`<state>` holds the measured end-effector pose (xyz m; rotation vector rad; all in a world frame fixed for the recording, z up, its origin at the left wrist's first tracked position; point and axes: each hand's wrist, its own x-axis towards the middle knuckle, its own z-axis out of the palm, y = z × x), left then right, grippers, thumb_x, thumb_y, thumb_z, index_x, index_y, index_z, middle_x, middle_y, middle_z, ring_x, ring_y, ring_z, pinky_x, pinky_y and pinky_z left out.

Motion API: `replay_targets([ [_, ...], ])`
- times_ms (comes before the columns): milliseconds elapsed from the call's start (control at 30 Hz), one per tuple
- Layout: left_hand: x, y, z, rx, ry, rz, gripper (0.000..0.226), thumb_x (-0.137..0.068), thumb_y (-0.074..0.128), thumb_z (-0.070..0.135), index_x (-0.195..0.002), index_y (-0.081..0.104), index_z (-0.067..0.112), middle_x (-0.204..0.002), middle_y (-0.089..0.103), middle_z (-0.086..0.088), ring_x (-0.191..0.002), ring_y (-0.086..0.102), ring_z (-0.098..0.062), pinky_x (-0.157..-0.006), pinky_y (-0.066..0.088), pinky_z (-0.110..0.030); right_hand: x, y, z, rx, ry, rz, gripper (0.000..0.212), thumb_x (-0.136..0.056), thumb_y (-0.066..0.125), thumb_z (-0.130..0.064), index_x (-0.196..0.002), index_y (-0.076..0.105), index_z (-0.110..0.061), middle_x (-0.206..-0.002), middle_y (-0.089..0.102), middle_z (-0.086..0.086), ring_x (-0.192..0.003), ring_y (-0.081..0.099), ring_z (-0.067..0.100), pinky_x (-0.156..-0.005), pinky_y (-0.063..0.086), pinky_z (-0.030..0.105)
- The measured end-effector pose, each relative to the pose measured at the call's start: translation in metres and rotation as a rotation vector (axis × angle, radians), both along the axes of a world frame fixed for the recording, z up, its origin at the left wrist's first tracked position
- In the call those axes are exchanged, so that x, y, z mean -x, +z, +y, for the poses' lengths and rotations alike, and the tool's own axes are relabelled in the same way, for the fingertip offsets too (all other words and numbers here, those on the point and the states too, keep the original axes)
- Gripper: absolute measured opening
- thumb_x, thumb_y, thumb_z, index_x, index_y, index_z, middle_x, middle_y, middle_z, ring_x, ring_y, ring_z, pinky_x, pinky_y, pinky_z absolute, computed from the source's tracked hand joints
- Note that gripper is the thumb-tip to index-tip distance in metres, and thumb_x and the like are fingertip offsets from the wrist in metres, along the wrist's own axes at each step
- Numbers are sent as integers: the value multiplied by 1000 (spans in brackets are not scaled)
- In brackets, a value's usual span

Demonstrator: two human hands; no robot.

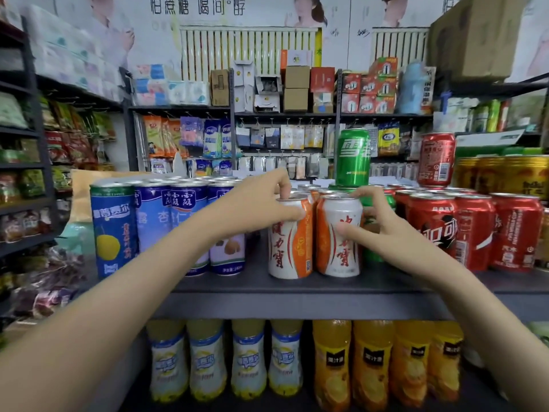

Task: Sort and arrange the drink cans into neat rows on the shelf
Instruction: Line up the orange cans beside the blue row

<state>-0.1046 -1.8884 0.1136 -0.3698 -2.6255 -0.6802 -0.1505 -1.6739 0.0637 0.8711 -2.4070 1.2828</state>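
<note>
Gripping from above, the left hand [261,203] curls its fingertips [284,185] over the top rim of the left orange-and-white can [289,242], with the thumb pressed on the can's side — a pinch between rim and wall. The right hand [383,221] does likewise on the right orange-and-white can [338,242], fingers hooked over the far rim and the thumb flat on the printed front.

We see both cans upright at the front edge of the grey shelf [237,281], just beside each other; we cannot tell if they touch. More cans of the same kind stand in a file behind them.

To the left we note the blue cans [178,218] in rows, with a blue pear can [114,230] at the outer corner. To the right stand the red cola cans [430,230], also in rows. A green can [353,157] sits on top of the cans behind the two held ones, and a lone red can [436,163] is stacked on the red group. Another green can is mostly hidden by the right hand. Gold cans [505,176] stand at far right.

Both forearms reach in from the bottom corners. On the lower shelf we see pale yellow bottles [208,361] and orange juice bottles [371,367] — upright, side by side.
</note>
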Motion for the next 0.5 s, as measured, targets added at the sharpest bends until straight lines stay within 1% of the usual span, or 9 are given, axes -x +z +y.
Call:
replay_targets([
  [67,4,8,0,104,36,28,32,-80,68,41,-80,43,21,-98,62,-1,-90,59,-18,-68,49,-30,1,12,0,21,-48,33,35,-85,63,-39,-111,42,-26,-102,60,-16,-84,62,-4,-69,48,15],
  [133,6,13,1,173,65,59,37,-77,68,49,-77,43,22,-85,58,5,-75,52,-9,-55,40,-22,1,24,-3,-46,-104,69,33,-84,64,-41,-101,45,-20,-95,63,-11,-83,63,0,-70,51,21],
  [200,9,14,2,216,77,74,41,-75,68,55,-78,42,23,-79,53,7,-67,46,-6,-52,34,-22,3,33,-6,-156,-147,90,37,-79,64,-49,-93,46,-20,-95,64,-6,-83,65,11,-74,55,33],
  [233,10,14,3,238,80,69,44,-74,67,58,-81,42,23,-79,53,6,-66,45,-6,-52,34,-22,3,37,-8,-203,-159,89,39,-75,64,-53,-90,46,-22,-93,65,-5,-82,66,12,-75,55,36],
  [267,11,15,3,269,85,65,47,-73,66,60,-85,41,22,-80,53,6,-67,46,-7,-53,35,-23,3,40,-9,-249,-161,85,42,-73,63,-57,-89,47,-23,-91,66,-6,-81,66,11,-75,56,35],
  [333,15,21,2,342,87,49,54,-74,60,66,-96,43,19,-85,55,5,-71,50,-7,-56,40,-25,3,49,-9,-357,-148,94,48,-68,59,-65,-92,49,-24,-91,66,-9,-82,65,7,-76,55,32],
  [400,20,35,-3,395,68,22,54,-82,47,65,-110,48,19,-99,60,5,-83,55,-9,-68,46,-26,4,63,-7,-480,-114,100,54,-66,48,-70,-101,51,-29,-100,62,-14,-90,61,3,-82,53,29],
  [467,27,54,-10,464,11,8,42,-92,39,55,-121,52,27,-116,60,8,-97,55,-10,-82,44,-26,8,82,-3,-552,-87,116,53,-74,39,-66,-114,51,-34,-106,60,-18,-96,58,-3,-87,49,25],
  [500,31,64,-14,515,-21,2,37,-95,39,49,-124,52,31,-121,59,10,-103,54,-8,-88,41,-25,12,92,-1,-578,-83,143,48,-81,38,-61,-120,51,-35,-109,59,-19,-97,57,-5,-88,47,24],
])
